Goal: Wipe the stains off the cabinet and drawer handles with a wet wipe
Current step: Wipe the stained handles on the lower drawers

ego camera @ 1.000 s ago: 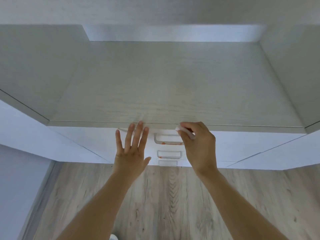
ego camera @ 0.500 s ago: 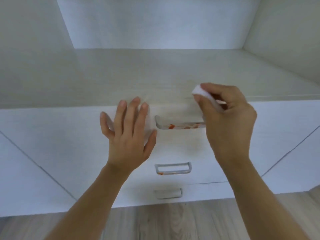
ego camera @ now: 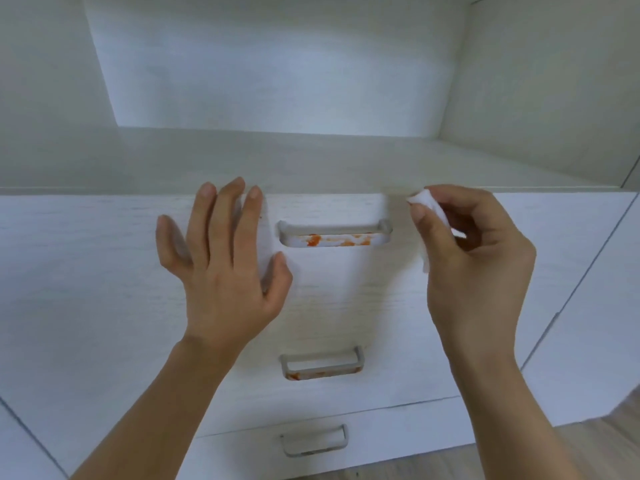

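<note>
Wet wipe pinched in right hand | left hand spread open | stained handle between them

three drawer handles show on the white cabinet front, stacked one above another: the top handle, the middle handle and the bottom handle. two of them carry orange stains that are plain to see, the top one along most of its underside and the middle one at its left corner; whether the bottom one is stained is too faint to tell. three drawer fronts can be counted, one behind each handle. two bare hands are in view, the left hand and the right hand. one folded white wet wipe is there, pinched in the right hand's fingertips. one open shelf surface lies above the drawers.
</note>
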`<move>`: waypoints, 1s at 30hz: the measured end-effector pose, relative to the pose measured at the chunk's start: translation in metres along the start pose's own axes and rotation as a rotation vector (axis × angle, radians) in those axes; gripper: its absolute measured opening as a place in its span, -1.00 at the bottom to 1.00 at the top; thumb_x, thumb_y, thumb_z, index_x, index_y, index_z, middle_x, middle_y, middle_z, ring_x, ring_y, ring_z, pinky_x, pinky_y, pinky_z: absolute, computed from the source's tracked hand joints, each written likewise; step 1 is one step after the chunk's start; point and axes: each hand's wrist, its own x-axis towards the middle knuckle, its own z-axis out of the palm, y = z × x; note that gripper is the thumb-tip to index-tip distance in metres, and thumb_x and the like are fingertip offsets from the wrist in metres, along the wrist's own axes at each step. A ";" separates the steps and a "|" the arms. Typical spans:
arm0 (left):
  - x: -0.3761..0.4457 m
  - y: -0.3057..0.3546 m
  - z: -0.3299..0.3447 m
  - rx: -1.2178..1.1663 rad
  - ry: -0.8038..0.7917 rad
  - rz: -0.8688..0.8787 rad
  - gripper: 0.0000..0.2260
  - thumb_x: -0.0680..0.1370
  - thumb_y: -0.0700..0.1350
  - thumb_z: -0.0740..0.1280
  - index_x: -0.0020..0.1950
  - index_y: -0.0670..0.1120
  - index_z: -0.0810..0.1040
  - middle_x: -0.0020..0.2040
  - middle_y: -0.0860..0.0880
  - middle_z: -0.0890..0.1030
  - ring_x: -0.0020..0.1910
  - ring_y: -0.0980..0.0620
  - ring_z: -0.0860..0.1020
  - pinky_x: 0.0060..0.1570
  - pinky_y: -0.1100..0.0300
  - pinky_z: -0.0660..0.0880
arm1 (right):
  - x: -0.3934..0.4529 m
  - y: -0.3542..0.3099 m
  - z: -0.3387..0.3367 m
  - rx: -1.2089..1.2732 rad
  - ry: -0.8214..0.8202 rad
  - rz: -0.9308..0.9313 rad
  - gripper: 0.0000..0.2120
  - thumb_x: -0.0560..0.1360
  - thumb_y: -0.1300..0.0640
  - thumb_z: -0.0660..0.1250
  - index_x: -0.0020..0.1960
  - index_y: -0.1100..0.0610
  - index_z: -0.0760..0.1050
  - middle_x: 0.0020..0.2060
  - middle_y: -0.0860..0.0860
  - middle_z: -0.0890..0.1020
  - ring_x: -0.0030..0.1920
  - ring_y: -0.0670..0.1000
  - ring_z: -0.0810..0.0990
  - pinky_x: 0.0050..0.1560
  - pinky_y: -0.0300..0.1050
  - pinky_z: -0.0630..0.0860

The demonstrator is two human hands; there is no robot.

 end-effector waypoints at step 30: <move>0.005 0.014 0.018 -0.039 0.259 -0.097 -0.66 0.56 -0.04 0.16 0.26 -0.19 0.38 0.26 -0.17 0.47 0.37 -0.12 0.29 0.28 -0.15 0.12 | 0.000 0.019 0.000 0.349 -0.211 0.344 -0.91 0.37 0.08 0.44 -0.14 -0.03 0.68 -0.20 -0.20 0.69 -0.12 -0.23 0.63 -0.20 -0.52 0.43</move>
